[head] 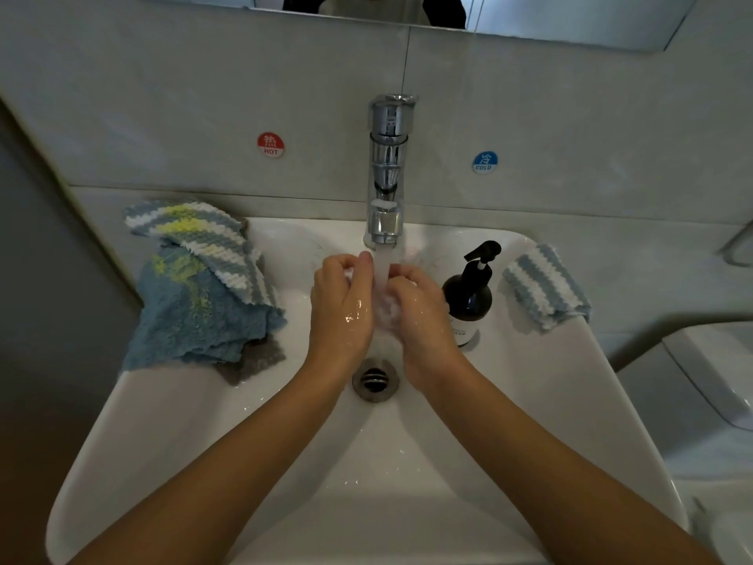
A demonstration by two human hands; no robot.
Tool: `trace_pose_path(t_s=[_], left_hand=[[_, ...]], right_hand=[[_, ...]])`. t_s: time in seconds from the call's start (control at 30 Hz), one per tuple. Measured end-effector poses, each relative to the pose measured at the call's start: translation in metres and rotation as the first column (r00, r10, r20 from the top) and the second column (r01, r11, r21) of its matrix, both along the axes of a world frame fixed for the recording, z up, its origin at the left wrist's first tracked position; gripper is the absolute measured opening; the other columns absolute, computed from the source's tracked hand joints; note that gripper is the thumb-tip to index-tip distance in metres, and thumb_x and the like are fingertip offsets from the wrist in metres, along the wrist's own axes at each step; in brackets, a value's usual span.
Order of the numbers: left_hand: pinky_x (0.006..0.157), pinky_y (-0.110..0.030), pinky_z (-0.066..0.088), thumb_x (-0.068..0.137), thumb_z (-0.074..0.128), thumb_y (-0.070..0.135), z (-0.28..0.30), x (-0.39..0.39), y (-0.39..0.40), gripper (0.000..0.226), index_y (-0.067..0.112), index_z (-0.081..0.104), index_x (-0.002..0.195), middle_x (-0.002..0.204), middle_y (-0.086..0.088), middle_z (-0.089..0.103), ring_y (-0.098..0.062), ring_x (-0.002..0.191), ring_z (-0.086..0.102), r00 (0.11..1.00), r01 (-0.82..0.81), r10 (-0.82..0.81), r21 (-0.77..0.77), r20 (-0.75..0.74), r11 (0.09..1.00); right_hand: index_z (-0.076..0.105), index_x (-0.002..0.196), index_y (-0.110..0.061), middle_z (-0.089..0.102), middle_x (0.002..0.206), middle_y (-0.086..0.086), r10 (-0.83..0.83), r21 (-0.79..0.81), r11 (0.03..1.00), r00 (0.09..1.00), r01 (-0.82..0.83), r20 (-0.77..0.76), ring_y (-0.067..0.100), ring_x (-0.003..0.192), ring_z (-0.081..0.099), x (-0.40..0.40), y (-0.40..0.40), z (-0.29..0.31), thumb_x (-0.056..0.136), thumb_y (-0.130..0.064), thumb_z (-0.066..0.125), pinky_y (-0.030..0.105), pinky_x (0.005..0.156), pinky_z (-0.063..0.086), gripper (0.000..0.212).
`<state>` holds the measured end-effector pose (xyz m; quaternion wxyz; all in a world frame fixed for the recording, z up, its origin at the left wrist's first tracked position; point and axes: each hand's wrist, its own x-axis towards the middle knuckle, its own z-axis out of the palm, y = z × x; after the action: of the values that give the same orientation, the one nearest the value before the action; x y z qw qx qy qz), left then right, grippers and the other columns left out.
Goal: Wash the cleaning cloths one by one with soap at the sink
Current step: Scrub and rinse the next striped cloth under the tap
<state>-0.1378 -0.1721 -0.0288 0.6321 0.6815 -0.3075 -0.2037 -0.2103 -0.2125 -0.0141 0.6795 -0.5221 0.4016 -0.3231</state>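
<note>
A: Where are the hands?

B: Both are over the middle of the white sink [529, 401], under the running stream from the chrome tap [387, 169]. The left hand [342, 307] is at 9 o'clock of the stream and the right hand [419, 316] at 3 o'clock, both wet.

A: And the fingers?

B: Curled inward on both hands, their tips meeting in the water. Something pale and foamy shows between them, but whether it is a cloth or only lather I cannot tell.

A: The cloths?

B: A heap lies on the rim at 9 o'clock: a blue cloth [191, 316], a striped blue, white and yellow cloth [203, 234] on top, and a grey cloth [256, 360] beneath. A folded blue-and-white striped cloth [546, 287] sits on the rim at 3 o'clock.

A: Soap?

B: A dark pump bottle [468, 295] stands just beside the right hand. The drain [375, 379] is at 6 o'clock of the hands.
</note>
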Motion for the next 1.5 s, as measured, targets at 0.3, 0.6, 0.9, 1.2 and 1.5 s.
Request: trace_pose_path(t_s=[0.3, 0.6, 0.9, 1.2, 1.5], left_hand=[[0.069, -0.031, 0.054, 0.099, 0.043, 0.047, -0.001, 0.001, 0.0, 0.025, 0.026, 0.053, 0.109, 0.094, 0.003, 0.065, -0.014, 0.082, 0.065, 0.99, 0.101, -0.085, 0.144, -0.114, 0.984], [0.061, -0.01, 0.05, 0.096, 0.051, 0.002, 0.01, -0.001, 0.009, 0.024, 0.013, 0.057, 0.116, 0.1, 0.001, 0.065, 0.003, 0.08, 0.065, 0.993, 0.097, -0.105, -0.134, -0.056, 0.986], [0.065, -0.029, 0.054, 0.095, 0.047, 0.052, 0.002, -0.008, 0.002, 0.025, 0.029, 0.054, 0.088, 0.081, 0.005, 0.063, -0.006, 0.071, 0.064, 0.995, 0.095, -0.096, 0.081, 0.018, 0.992], [0.061, -0.034, 0.055, 0.102, 0.043, 0.04, -0.001, -0.005, 0.0, 0.037, 0.027, 0.061, 0.072, 0.068, 0.003, 0.065, -0.009, 0.065, 0.066, 0.991, -0.024, 0.016, 0.059, 0.135, 0.998], [0.064, -0.034, 0.058, 0.102, 0.043, 0.035, -0.001, -0.003, 0.005, 0.024, 0.019, 0.056, 0.089, 0.079, 0.0, 0.064, -0.012, 0.071, 0.065, 0.992, -0.095, 0.101, -0.073, 0.074, 0.993]], right_hand=[[0.061, 0.107, -0.028, 0.063, 0.106, -0.006, -0.075, -0.185, 0.979, 0.996, 0.082, 0.048, 0.011, 0.101, 0.06, 0.0, 0.0, -0.002, 0.091, -0.002, 0.049, 0.026, 0.077, 0.049, 0.032], [0.049, 0.118, -0.033, 0.066, 0.106, -0.005, 0.013, -0.255, 0.966, 0.996, -0.034, -0.084, 0.008, 0.093, 0.067, 0.005, 0.004, -0.017, 0.099, -0.043, 0.049, 0.03, 0.079, 0.059, 0.022], [0.061, 0.083, -0.014, 0.067, 0.083, 0.013, -0.158, -0.199, 0.969, 0.986, 0.144, -0.057, 0.035, 0.086, 0.067, 0.009, 0.0, -0.016, 0.093, -0.05, 0.056, 0.056, 0.077, 0.057, 0.037], [0.067, 0.086, -0.008, 0.069, 0.092, 0.02, -0.124, -0.098, 0.988, 0.991, 0.119, -0.045, 0.035, 0.092, 0.068, 0.009, 0.003, -0.003, 0.099, -0.034, 0.053, 0.057, 0.085, 0.055, 0.032], [0.059, 0.102, -0.024, 0.068, 0.093, -0.003, 0.008, -0.125, 0.992, 0.998, -0.014, -0.055, 0.017, 0.087, 0.069, 0.007, 0.008, -0.012, 0.095, -0.051, 0.054, 0.047, 0.079, 0.06, 0.028]])
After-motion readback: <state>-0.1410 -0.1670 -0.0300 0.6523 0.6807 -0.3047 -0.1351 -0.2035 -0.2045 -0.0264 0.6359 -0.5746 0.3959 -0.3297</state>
